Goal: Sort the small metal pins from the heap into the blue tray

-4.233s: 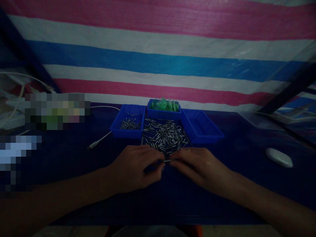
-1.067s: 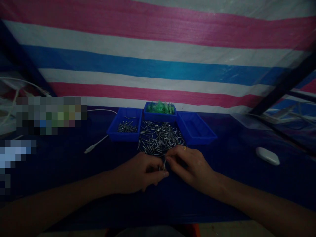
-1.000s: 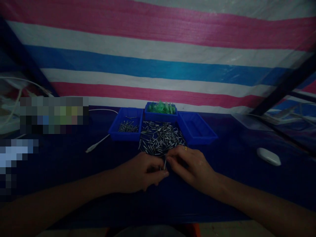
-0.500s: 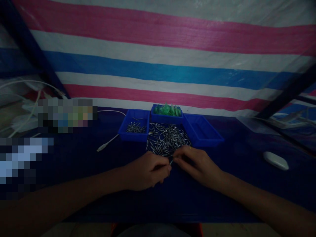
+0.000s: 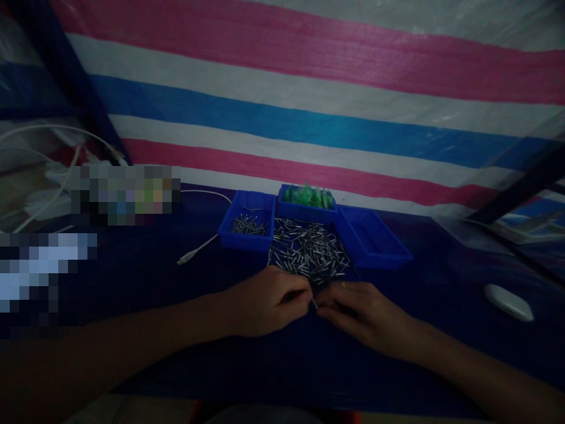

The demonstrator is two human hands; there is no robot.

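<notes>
My left hand [image 5: 278, 303] is closed in a pinch above the near edge of a pile of metal pins [image 5: 311, 250]. Facing it from the right, my right hand [image 5: 359, 309] is also closed, its fingertips almost touching the left ones. A small thin metal pin [image 5: 315, 304] shows in the gap, its ends hidden by the fingertips of both hands. The loose pins, rivet- or nail-like, lie spread on the dark blue table [image 5: 265, 371] just beyond my hands.
A blue tray [image 5: 247, 242] with more pins stands left of the pile. Behind it, another blue tray [image 5: 306, 209] holds green plastic bits [image 5: 309, 195]. A third blue tray [image 5: 375, 238] sits right. A white mouse-like object [image 5: 509, 302] lies far right; a white cable [image 5: 198, 252] lies left.
The view has shifted and tilted slightly. Both hands stay together near the pile, and the pin between them now slants down to the right instead of up to the right.
</notes>
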